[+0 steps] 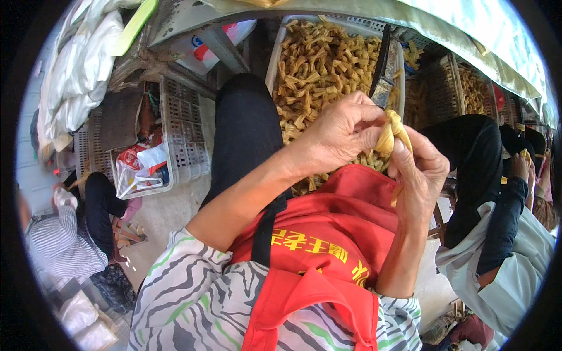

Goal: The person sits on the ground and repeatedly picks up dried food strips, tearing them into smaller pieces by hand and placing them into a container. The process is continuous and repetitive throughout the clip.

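Observation:
Over my lap, a soft yellow strip (387, 137) is looped into a knot between my two hands; whether it is tofu skin or a plant strip I cannot tell. My left hand (340, 127) pinches the knot's upper left side between thumb and fingers. On the lower right, my right hand (417, 166) grips the same strip, its thumb near the loop and a tail hanging below. Beneath and beyond them lies a heap of similar tied knots (320, 66) in a pale plastic crate (273, 57). The red apron (333, 210), bearing yellow writing, covers my lap.
A dark metal bar (383, 66) crosses the crate's right side, under a sheet-covered table edge (439, 39). On the left stands a basket (184, 131) with plastic bags. Co-workers sit at right (505, 245) and left (66, 245). Another basket of knots (472, 92) stands farther right.

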Available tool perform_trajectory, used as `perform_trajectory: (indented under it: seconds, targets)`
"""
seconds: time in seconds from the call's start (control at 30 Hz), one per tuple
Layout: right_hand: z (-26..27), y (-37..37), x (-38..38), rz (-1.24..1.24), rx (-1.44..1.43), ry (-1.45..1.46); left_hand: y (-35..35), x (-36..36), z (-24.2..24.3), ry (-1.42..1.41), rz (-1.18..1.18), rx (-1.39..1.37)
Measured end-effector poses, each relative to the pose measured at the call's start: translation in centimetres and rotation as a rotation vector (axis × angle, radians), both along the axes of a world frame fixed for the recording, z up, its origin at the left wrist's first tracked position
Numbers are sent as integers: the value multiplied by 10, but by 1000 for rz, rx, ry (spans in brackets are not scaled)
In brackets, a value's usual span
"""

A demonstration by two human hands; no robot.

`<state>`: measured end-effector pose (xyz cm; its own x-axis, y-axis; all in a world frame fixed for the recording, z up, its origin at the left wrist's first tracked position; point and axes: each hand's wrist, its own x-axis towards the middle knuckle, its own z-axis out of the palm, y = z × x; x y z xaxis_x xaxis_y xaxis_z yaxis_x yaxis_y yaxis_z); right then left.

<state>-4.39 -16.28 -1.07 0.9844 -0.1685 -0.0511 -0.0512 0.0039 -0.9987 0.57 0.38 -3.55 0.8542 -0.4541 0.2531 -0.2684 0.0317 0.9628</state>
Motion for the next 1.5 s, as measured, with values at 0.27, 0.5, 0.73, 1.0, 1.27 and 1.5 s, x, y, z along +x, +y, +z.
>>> perform_trajectory:
  seconds: [0.27, 0.5, 0.73, 1.0, 1.27, 1.5]
  targets:
    - [10, -59, 24, -337, -306, 58, 2, 44, 8, -207, 364, 210]
    - [21, -54, 21, -152, -263, -60, 12, 47, -20, -115, 408, 547]
    - [20, -30, -9, -72, -494, -149, -6, 4, 6, -618, 323, 323]
    - [31, -26, -3, 11, -146, 151, -7, -16, 23, 549, -310, -459]
    - [4, 1, -3, 243, 792, 263, -29, -2, 24, -501, 92, -47]
    - [22, -16, 12, 33, -810, -218, 16, -2, 17, -332, 109, 442]
